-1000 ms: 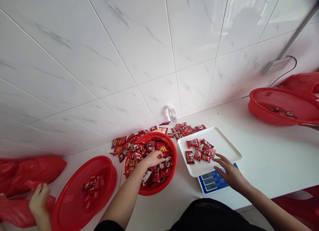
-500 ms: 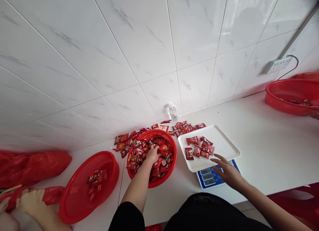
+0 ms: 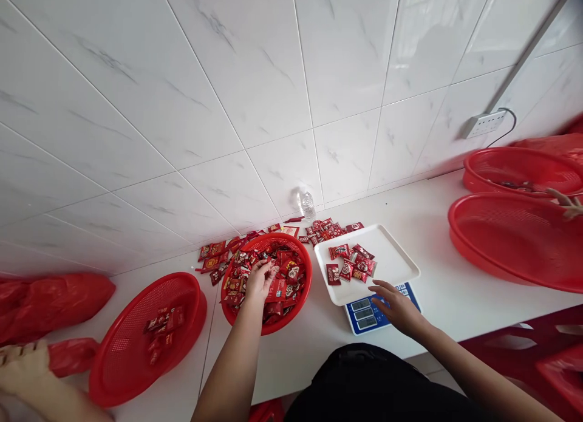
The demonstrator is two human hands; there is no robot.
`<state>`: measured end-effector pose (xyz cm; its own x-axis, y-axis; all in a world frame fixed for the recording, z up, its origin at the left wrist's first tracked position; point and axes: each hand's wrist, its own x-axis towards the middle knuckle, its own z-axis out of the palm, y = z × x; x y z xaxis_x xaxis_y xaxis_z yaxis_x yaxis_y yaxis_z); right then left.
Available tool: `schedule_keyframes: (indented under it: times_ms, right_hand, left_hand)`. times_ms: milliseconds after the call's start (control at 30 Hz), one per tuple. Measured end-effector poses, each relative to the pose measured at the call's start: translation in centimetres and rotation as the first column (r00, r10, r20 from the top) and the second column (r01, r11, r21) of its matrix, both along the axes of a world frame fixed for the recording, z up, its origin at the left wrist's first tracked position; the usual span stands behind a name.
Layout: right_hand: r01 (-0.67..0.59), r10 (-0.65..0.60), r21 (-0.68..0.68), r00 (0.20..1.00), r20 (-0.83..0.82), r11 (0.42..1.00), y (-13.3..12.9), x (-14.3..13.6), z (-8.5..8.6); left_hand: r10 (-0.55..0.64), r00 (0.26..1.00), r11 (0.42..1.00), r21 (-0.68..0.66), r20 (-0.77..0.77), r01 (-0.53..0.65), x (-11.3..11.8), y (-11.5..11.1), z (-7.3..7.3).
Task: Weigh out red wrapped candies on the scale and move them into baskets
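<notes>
My left hand (image 3: 259, 280) is over a round red basket (image 3: 305, 300) heaped with small red-wrapped candies (image 3: 291, 270). Its fingers are curled together, and what they hold, if anything, cannot be made out. My right hand (image 3: 397, 309) hovers by the near edge of a white tray (image 3: 392, 252), fingers spread and nothing in them. Several red candy packets (image 3: 347, 268) lie on the tray's left part. Beneath the tray is a blue scale (image 3: 371, 317) with display windows.
More candies (image 3: 325, 229) lie along the wall beside a clear bottle (image 3: 306, 203). A red basket (image 3: 191, 325) with a few candies stands left, near another person's hand (image 3: 27, 367). Two red baskets (image 3: 478, 246) are at right, with another hand (image 3: 565, 203) there. A power strip (image 3: 485, 124) is on the wall.
My left hand has risen slightly from the candies, its fingers drawn together. My right hand stays by the tray. A second red basket has come into view at the right. The view has shifted slightly.
</notes>
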<state>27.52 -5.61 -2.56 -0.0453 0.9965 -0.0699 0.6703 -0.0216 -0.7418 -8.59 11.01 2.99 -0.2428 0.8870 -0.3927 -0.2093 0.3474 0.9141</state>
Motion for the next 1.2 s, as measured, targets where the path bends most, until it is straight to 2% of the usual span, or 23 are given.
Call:
schedule_keyframes:
  times_ms: [67, 167, 300, 333, 400, 533, 633, 700, 767, 833, 900, 1033, 1200]
  right_hand:
    - [-0.001, 0.0, -0.022, 0.998, -0.066, 1.0, 0.1, -0.5, 0.6]
    - [-0.015, 0.006, -0.043, 0.979, -0.203, 0.999, 0.6, -2.1, 2.2]
    - [-0.092, 0.092, 0.017, 0.93, -0.355, 0.996, 1.2, -4.6, 3.9]
    - [-0.115, 0.119, 0.035, 0.923, -0.366, 0.993, 1.3, -5.1, 4.1]
    - [-0.146, 0.152, 0.044, 0.921, -0.357, 0.988, 1.5, -5.6, 3.8]
    - [-0.168, 0.168, 0.022, 0.947, -0.272, 0.986, 2.3, -4.6, 2.3]
    - [-0.043, 0.043, 0.065, 0.999, 0.005, 0.997, 4.2, -2.8, 0.9]
    - [0.032, -0.045, 0.063, 0.974, 0.221, 0.998, 5.9, -1.9, 0.0]
    - [0.048, -0.042, -0.008, 0.937, 0.347, 0.999, 7.6, -1.5, -0.7]
    - [0.036, -0.003, -0.079, 0.922, 0.386, 0.996, 9.1, -1.7, -1.3]
    - [0.052, -0.015, -0.081, 0.917, 0.399, 0.995, 10.2, -2.3, -1.8]
    - [0.127, -0.12, 0.012, 0.894, 0.432, 0.992, 10.9, -3.6, -2.7]
    - [0.019, -0.077, 0.145, 0.909, 0.41, 0.989, 10.9, -3.4, -2.7]
  left_hand:
    - [0.026, 0.973, 0.998, -0.06, 0.231, -0.013, 2.1, -1.0, 0.2]
    - [-0.072, 0.898, 0.969, -0.181, 0.434, 0.166, 6.5, -3.7, 0.1]
    - [-0.317, 0.826, 0.798, -0.34, 0.467, 0.498, 12.6, -8.3, -0.9]
    - [-0.357, 0.809, 0.769, -0.346, 0.466, 0.538, 13.7, -9.2, -1.2]
    - [-0.388, 0.798, 0.746, -0.352, 0.461, 0.566, 14.9, -10.5, -1.6]
    - [-0.376, 0.826, 0.75, -0.386, 0.419, 0.537, 14.5, -10.9, -1.6]
    - [-0.327, 0.839, 0.777, -0.382, 0.434, 0.501, 13.4, -10.4, -1.1]
    - [-0.295, 0.835, 0.794, -0.368, 0.464, 0.485, 12.9, -10.2, -0.9]
    - [-0.263, 0.824, 0.807, -0.354, 0.501, 0.473, 12.7, -10.1, -0.7]
    - [-0.231, 0.805, 0.81, -0.35, 0.546, 0.47, 12.7, -10.1, -0.7]
    - [-0.201, 0.785, 0.807, -0.355, 0.586, 0.472, 12.6, -10.2, -0.7]
    - [-0.169, 0.779, 0.799, -0.379, 0.603, 0.467, 12.3, -10.4, -0.7]
    - [-0.134, 0.788, 0.792, -0.413, 0.6, 0.45, 11.8, -10.6, -0.8]
